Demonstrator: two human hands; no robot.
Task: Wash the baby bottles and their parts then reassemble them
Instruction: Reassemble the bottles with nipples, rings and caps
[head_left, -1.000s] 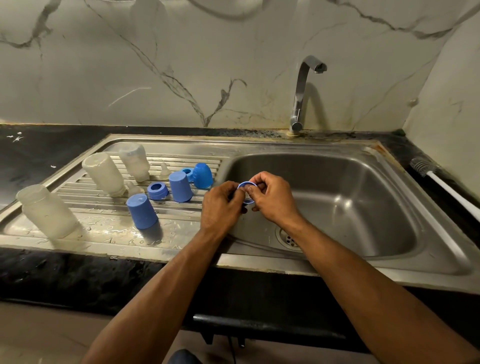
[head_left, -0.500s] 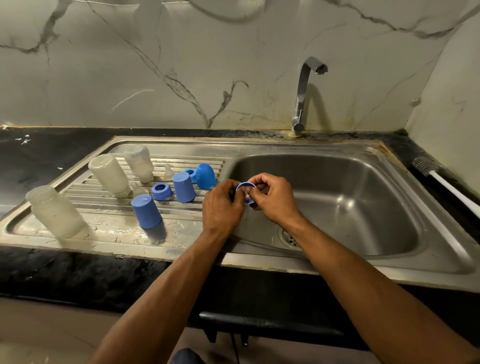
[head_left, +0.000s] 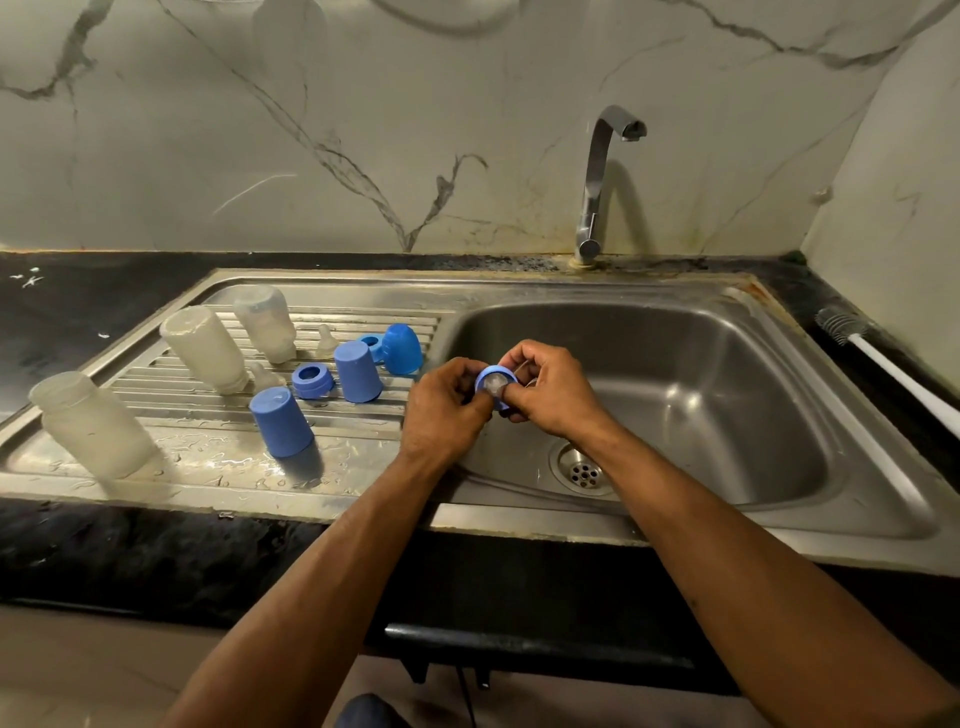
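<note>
Head view. Both my hands are up over the left edge of the sink (head_left: 779, 519): left hand (head_left: 441, 410) and right hand (head_left: 550, 392) each pinch the blue ring (head_left: 493, 383), a clear teat seated in it, I judge. Reassembly looks barely begun. On the drainboard (head_left: 218, 462) three bottles (head_left: 93, 423) stand upside down without tops, beside three blue caps (head_left: 280, 421), two more rings (head_left: 311, 380) and two loose teats (head_left: 324, 340). Tap (head_left: 597, 182) dry. No brand or writing legible.
</note>
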